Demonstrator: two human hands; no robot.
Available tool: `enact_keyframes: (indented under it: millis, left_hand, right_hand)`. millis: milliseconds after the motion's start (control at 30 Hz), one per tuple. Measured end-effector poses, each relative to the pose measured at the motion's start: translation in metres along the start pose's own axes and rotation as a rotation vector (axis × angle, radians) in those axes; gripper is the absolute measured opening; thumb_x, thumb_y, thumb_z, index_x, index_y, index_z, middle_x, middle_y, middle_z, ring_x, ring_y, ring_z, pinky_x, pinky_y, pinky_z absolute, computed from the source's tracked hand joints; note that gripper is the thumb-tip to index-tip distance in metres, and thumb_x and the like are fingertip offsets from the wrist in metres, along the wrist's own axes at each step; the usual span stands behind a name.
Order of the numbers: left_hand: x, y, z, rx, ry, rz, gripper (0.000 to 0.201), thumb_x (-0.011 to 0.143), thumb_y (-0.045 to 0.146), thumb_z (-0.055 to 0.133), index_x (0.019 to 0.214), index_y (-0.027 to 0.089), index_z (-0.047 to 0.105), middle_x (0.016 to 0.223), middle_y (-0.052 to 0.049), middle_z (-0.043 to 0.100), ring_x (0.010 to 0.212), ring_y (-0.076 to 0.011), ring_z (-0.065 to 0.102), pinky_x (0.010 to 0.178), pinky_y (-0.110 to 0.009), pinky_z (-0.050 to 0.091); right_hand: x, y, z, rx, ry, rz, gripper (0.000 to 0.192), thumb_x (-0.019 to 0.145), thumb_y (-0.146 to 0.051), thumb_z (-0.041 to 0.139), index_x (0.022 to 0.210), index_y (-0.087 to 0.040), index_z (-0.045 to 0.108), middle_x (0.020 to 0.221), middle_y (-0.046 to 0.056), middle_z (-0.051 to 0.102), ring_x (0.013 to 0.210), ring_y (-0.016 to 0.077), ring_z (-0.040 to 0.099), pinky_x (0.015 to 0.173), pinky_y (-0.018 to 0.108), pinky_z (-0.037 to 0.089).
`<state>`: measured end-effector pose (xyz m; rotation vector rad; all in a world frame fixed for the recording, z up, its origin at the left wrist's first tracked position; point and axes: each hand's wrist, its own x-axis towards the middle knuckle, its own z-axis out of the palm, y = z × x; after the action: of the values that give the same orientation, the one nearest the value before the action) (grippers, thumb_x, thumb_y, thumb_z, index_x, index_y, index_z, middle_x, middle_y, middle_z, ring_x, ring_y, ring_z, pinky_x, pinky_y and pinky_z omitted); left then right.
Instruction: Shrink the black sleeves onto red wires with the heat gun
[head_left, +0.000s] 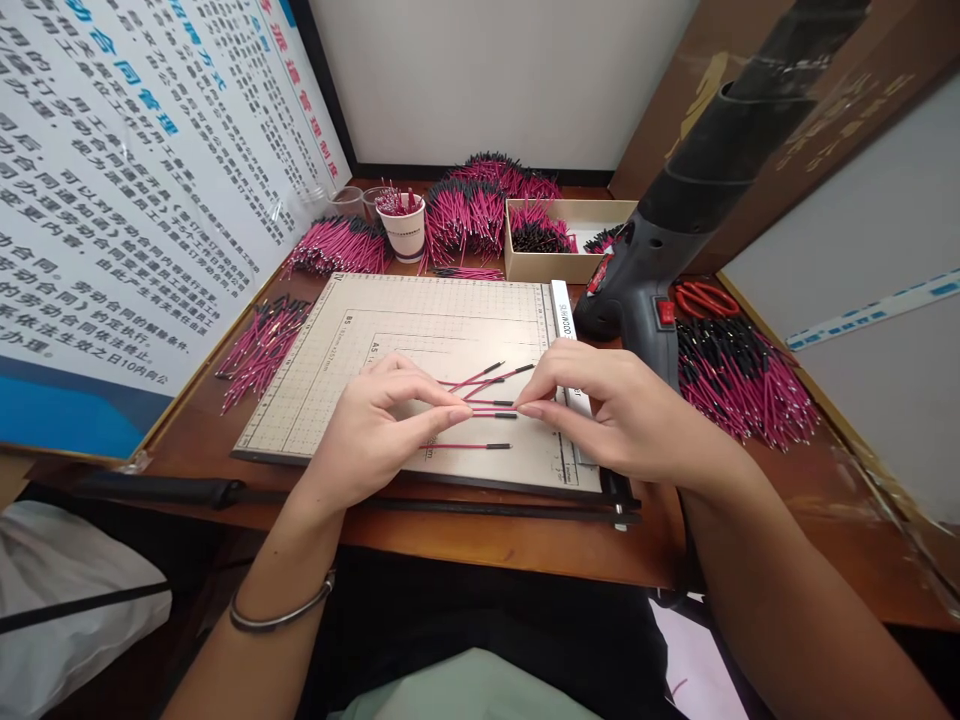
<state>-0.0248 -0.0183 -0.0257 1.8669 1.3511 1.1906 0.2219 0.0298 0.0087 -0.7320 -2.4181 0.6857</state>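
Over the paper cutter board [300, 400], my left hand [394, 420] pinches a thin pink wire [484, 411] between thumb and forefinger. The wire's black-sleeved end points right, toward my right hand [607, 405]. My right thumb and forefinger are closed together at the tip of that sleeve; whether something small sits between them is hidden. A second black-tipped wire runs close beside the first, at the same fingers. More loose wires lie on the board just behind, and a single wire [469, 447] lies nearer to me.
A heat gun [645, 260] stands upright at the right, near red-handled pliers [705, 298] and a wire pile [742, 385]. Behind the board are a paper cup [405, 235] of wires, more wire heaps [465, 215] and a cardboard box [551, 265]. The cutter's blade arm [450, 502] runs along the front.
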Motion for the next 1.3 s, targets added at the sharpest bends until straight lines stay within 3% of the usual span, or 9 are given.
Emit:
enact_keyframes:
  millis: [200, 433, 600, 867, 1100, 1300]
  left_hand:
    - [0.002, 0.003, -0.004, 0.028, -0.054, 0.024, 0.014, 0.089, 0.034, 0.078, 0.079, 0.028, 0.084, 0.074, 0.0, 0.078, 0.08, -0.0202, 0.068, 0.078, -0.035, 0.057]
    - [0.002, 0.012, -0.013, 0.262, 0.132, -0.013, 0.02, 0.093, 0.036, 0.067, 0.089, 0.026, 0.083, 0.095, -0.001, 0.083, 0.096, -0.0227, 0.072, 0.094, -0.04, 0.052]
    - [0.002, 0.011, -0.013, 0.317, 0.037, -0.01, 0.018, 0.092, 0.037, 0.067, 0.089, 0.029, 0.082, 0.099, 0.0, 0.082, 0.101, -0.0252, 0.071, 0.098, -0.047, 0.046]
    - [-0.001, 0.008, -0.014, 0.384, -0.021, -0.017, 0.012, 0.091, 0.032, 0.07, 0.09, 0.031, 0.081, 0.096, 0.002, 0.081, 0.099, -0.0255, 0.07, 0.096, -0.047, 0.039]
    - [0.001, 0.009, -0.014, 0.4, -0.073, -0.055, 0.01, 0.091, 0.032, 0.07, 0.087, 0.03, 0.079, 0.095, 0.004, 0.08, 0.101, -0.0263, 0.069, 0.097, -0.048, 0.034]
    - [0.007, 0.006, -0.011, 0.379, -0.062, -0.019, 0.01, 0.092, 0.03, 0.07, 0.089, 0.028, 0.08, 0.097, 0.001, 0.08, 0.1, -0.0265, 0.07, 0.094, -0.046, 0.041]
  right_hand:
    - [-0.001, 0.003, -0.003, -0.018, -0.013, 0.0, 0.016, 0.098, -0.019, 0.061, 0.084, -0.021, 0.069, 0.08, -0.001, 0.071, 0.077, 0.0129, 0.06, 0.071, 0.028, 0.046]
    - [0.0, 0.012, 0.006, -0.106, 0.009, 0.108, 0.016, 0.097, -0.023, 0.062, 0.086, -0.021, 0.075, 0.084, 0.003, 0.075, 0.087, 0.0186, 0.061, 0.081, 0.033, 0.047]
    - [0.003, 0.012, 0.014, -0.092, -0.006, 0.066, 0.018, 0.099, -0.024, 0.064, 0.09, -0.02, 0.079, 0.086, 0.005, 0.075, 0.088, 0.019, 0.061, 0.084, 0.035, 0.046]
    - [0.005, 0.012, 0.02, -0.118, -0.008, 0.118, 0.012, 0.094, -0.024, 0.072, 0.091, -0.021, 0.083, 0.088, 0.005, 0.074, 0.089, 0.02, 0.062, 0.085, 0.036, 0.047]
    - [0.008, 0.017, 0.015, -0.189, 0.111, 0.24, 0.012, 0.093, -0.022, 0.07, 0.088, -0.022, 0.081, 0.087, 0.005, 0.075, 0.089, 0.0217, 0.063, 0.085, 0.039, 0.047]
    - [0.012, 0.025, 0.016, -0.265, 0.043, 0.339, 0.01, 0.093, -0.023, 0.071, 0.089, -0.025, 0.08, 0.1, 0.006, 0.072, 0.1, 0.025, 0.062, 0.094, 0.044, 0.045]
